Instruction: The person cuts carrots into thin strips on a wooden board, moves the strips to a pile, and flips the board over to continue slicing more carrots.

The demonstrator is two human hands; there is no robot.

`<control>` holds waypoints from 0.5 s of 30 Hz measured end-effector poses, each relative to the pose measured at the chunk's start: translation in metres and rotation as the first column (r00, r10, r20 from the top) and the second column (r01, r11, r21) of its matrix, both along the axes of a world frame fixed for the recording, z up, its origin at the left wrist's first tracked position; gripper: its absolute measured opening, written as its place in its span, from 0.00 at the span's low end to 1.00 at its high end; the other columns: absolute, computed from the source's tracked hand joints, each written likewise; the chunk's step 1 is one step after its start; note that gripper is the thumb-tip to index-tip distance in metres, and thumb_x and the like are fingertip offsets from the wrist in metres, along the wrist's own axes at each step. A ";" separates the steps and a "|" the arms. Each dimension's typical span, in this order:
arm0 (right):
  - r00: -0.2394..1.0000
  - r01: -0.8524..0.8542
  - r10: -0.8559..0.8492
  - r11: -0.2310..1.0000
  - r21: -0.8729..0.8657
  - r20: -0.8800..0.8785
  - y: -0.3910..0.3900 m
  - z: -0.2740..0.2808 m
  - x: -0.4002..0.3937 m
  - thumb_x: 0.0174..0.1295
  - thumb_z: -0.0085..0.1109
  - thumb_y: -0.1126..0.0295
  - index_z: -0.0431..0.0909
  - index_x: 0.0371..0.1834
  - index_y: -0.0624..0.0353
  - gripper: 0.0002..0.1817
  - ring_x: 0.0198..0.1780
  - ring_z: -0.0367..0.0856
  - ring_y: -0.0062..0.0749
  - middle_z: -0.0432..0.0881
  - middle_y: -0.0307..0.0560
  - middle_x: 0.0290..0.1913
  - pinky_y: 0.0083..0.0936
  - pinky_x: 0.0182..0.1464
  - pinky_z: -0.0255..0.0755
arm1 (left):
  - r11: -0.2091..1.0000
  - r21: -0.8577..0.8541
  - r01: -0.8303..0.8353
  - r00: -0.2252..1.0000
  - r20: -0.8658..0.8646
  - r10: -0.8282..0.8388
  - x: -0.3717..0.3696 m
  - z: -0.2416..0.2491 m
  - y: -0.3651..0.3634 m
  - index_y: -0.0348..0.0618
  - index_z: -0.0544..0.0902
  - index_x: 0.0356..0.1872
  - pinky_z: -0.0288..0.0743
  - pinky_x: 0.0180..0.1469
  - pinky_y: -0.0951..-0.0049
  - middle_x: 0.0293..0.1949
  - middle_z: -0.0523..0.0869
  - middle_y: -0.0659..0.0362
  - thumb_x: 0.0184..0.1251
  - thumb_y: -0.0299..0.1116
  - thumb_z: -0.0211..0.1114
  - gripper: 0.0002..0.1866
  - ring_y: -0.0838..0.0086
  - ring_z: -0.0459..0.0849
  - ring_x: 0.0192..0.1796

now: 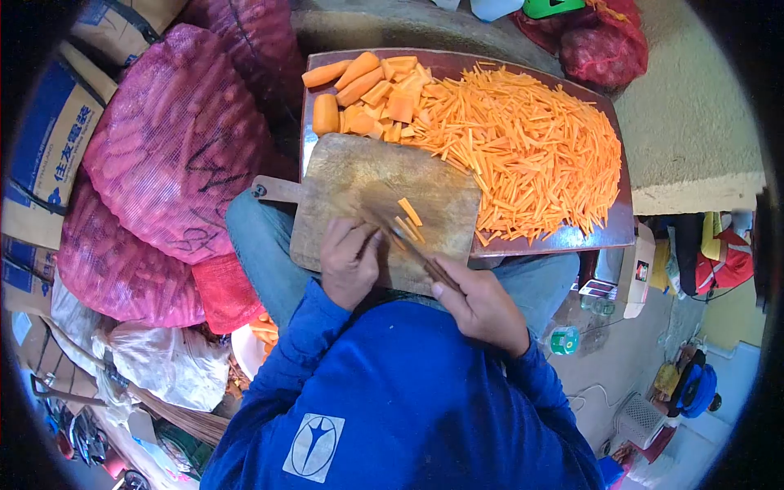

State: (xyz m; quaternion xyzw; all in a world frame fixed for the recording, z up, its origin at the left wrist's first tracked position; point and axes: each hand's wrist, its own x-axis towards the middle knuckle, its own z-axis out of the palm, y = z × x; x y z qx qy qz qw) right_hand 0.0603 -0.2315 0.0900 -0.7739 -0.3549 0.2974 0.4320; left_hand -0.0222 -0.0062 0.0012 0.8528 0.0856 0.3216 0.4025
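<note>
A worn wooden cutting board (343,175) with a handle at its left rests across my lap. My right hand (483,306) is closed around the handle of a knife (415,249), whose blade is smeared by motion over the board. Close to the blade, my left hand (351,257) has its fingers curled down at the board's near edge; what they hold, if anything, is hidden. A few cut carrot sticks (411,212) lie on the board beside the blade. Beyond it, a dark red tabletop (616,237) bears a large pile of carrot sticks (539,151), carrot chunks (400,106) and several peeled carrots (359,86).
Pink mesh sacks (175,147) of carrots are stacked at the left, next to cardboard boxes (53,155). A red net bag (604,49) sits at the top right by a concrete ledge (694,106). A green-labelled container (563,340) stands on the floor at the right.
</note>
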 end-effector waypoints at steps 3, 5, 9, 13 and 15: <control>0.999 -0.023 0.022 0.999 -0.023 -0.036 0.000 -0.016 0.000 0.78 0.62 0.67 0.78 0.72 0.65 0.23 0.41 0.91 0.55 0.87 0.65 0.42 0.39 0.48 0.82 | 0.992 0.038 -0.121 0.993 0.001 0.121 -0.004 0.012 0.016 0.36 0.90 0.38 0.78 0.46 0.59 0.38 0.88 0.51 0.61 0.19 0.78 0.06 0.55 0.85 0.42; 1.000 -0.017 0.018 0.999 -0.045 0.018 -0.003 -0.014 0.017 0.77 0.63 0.65 0.79 0.71 0.63 0.23 0.42 0.91 0.61 0.88 0.68 0.41 0.44 0.47 0.82 | 0.990 0.028 -0.137 0.990 -0.014 0.137 -0.007 0.013 0.021 0.35 0.91 0.39 0.78 0.45 0.61 0.37 0.88 0.51 0.61 0.19 0.78 0.06 0.56 0.86 0.41; 0.989 0.077 -0.070 0.996 -0.048 0.128 -0.008 -0.018 0.064 0.75 0.65 0.63 0.82 0.67 0.62 0.21 0.38 0.90 0.65 0.87 0.71 0.37 0.47 0.43 0.82 | 0.999 -0.020 -0.049 0.993 -0.107 0.047 -0.014 0.003 0.019 0.37 0.90 0.38 0.76 0.47 0.58 0.38 0.87 0.52 0.61 0.21 0.78 0.06 0.55 0.85 0.43; 0.922 0.100 -0.090 0.995 -0.008 0.377 -0.005 -0.030 0.123 0.74 0.66 0.63 0.84 0.65 0.60 0.21 0.36 0.89 0.64 0.87 0.70 0.36 0.45 0.42 0.82 | 0.992 0.080 0.100 0.991 -0.098 -0.092 -0.006 -0.003 0.006 0.40 0.90 0.37 0.73 0.49 0.56 0.39 0.86 0.54 0.60 0.23 0.79 0.07 0.54 0.84 0.44; 0.910 0.106 -0.102 0.994 0.013 0.401 -0.001 -0.022 0.142 0.74 0.67 0.62 0.85 0.66 0.60 0.21 0.36 0.89 0.64 0.87 0.69 0.36 0.46 0.42 0.82 | 0.983 0.101 0.153 0.983 -0.115 -0.141 -0.002 0.003 0.000 0.40 0.90 0.38 0.73 0.50 0.56 0.39 0.86 0.54 0.60 0.23 0.79 0.07 0.54 0.84 0.44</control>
